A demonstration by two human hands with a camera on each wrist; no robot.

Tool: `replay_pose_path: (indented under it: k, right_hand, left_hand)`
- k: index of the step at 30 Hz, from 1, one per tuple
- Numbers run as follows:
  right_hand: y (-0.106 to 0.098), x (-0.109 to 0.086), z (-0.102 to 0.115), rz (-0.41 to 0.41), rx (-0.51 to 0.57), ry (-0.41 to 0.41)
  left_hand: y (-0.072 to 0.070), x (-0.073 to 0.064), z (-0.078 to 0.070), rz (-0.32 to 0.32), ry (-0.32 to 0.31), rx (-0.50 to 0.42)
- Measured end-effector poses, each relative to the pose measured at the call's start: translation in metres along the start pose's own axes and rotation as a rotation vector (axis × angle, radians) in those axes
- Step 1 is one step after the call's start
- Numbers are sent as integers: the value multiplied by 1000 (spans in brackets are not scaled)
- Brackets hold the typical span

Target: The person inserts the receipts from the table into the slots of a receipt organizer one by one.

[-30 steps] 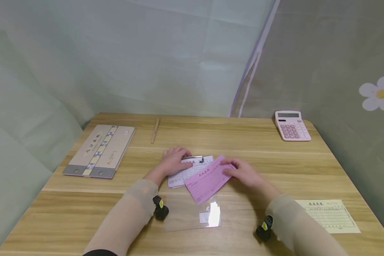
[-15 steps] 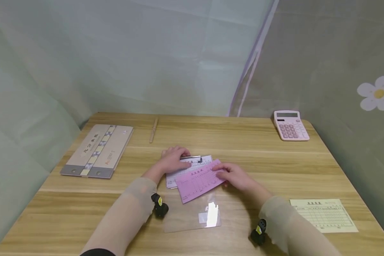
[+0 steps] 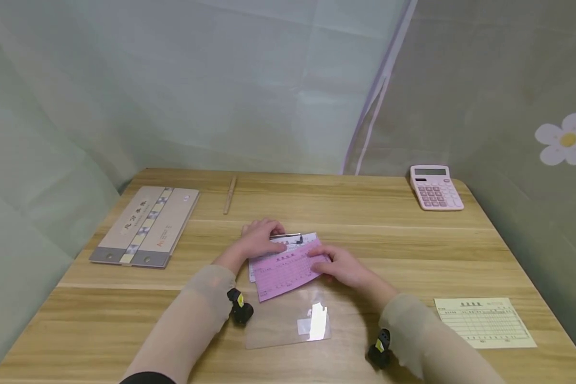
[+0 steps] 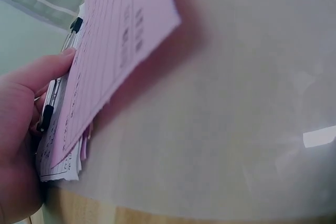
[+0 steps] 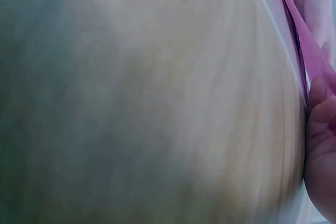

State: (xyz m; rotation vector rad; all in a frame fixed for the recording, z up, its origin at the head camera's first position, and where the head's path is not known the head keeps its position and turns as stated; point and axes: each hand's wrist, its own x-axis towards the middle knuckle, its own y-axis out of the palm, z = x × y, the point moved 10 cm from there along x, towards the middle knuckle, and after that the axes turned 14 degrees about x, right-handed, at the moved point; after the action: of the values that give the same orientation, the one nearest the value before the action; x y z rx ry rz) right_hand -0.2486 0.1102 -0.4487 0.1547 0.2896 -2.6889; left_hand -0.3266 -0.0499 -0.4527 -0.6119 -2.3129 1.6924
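Note:
A clear clipboard [image 3: 273,328] lies at the middle of the table, its metal clip [image 3: 293,235] toward the far side. White printed forms [image 4: 60,176] are under the clip. The left hand [image 3: 260,239] grips the clip end, with the thumb over the papers and the other fingers beyond the clip. A pink printed form [image 3: 280,274] slants over the white ones, its lower left corner raised off the board in the left wrist view. The right hand [image 3: 342,268] pinches the pink form at its right end between thumb and fingers.
A yellow form [image 3: 485,322] lies at the right by the right forearm. A pink calculator [image 3: 436,188] stands at the back right corner. At the left is a grey-brown folder [image 3: 146,226], with a pen [image 3: 230,195] near the back edge.
The right hand has moved left with the pink form, which now covers more of the white forms and is turned flatter. The left hand stays at the clip.

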Motion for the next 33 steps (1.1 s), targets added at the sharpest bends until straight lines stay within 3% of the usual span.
replay_pose_path:
  k: [12,17,23,33]
  right_hand:
    - [2,3,-8,-7,-6,37]
    - [2,3,-6,-12,-84,24]
    - [4,5,-3,-19,-204,-11]
    - [9,5,4,-19,-265,-25]
  left_hand:
    - [-5,-4,-5,-38,-31,9]
    - [-7,-5,-7,-50,-32,25]
    - [-9,-3,-11,-69,13,105]
    - [-11,0,-14,-54,59,137]
